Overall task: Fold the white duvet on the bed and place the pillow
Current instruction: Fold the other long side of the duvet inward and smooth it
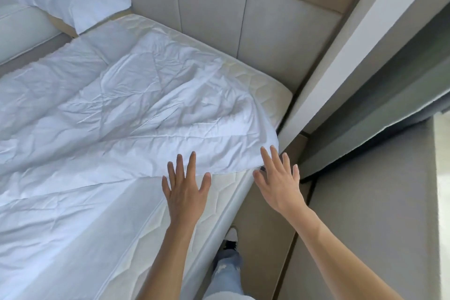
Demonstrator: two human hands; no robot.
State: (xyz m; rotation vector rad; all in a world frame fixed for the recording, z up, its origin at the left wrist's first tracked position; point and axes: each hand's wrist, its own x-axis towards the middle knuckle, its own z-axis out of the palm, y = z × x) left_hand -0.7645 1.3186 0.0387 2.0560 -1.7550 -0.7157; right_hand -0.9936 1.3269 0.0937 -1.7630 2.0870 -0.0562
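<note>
Reaching forward over the near right corner of the bed, both hands arrive flat and spread, and neither one grips anything. The left hand [185,186] hovers or rests over the bare quilted cream mattress [255,80], its fingertips [193,156] lapping onto the near edge of the crumpled white cotton duvet [117,109]; whether they press the cloth or only skim it cannot be told. The right hand [280,178] is off the mattress's right side, fingers straight, its thumb just beside the duvet's drooping corner, where a small dark spot shows that is too tiny to identify.

Here is the relation that counts: the duvet lies ahead and to the left of the hands, its long axis running from the near left toward the far right, and the corner nearest the person sags over the mattress edge right between the two hands. The right hand sits closer to that corner, the left closer to the hem along the near edge. Judging from this, a pinch on corner and hem looks like the natural way into a fold, carrying the cloth away to the left.

The soft white rectangular pillow [80,0] lies far left, well apart from both hands, resting on what seems a neighbouring bed's edge. A grey upholstered headboard panel [214,19] backs the far side.

The duvet's left reach runs out of frame, so its full extent is unknown. Its underside and the mattress beneath are hidden.
</note>
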